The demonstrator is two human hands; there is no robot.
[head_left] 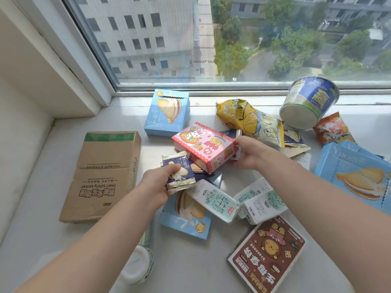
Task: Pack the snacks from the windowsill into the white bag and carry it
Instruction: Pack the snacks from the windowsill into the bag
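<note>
Right hand (247,154) grips the right end of the pink box (201,144). The box is held above the windowsill (186,263) with its printed face up and its long axis running left to right, the left end nearer the window. Left hand (155,185), just left of the pink box, pinches a stack of navy packets (178,173); the count cannot be told. Around the pink box lie three light-blue boxes (167,113), three milk cartons (213,200), one yellow bag (249,121), one noodle cup (309,102), one orange packet (332,127), one brown box (268,254) and one cardboard box (103,176).
</note>
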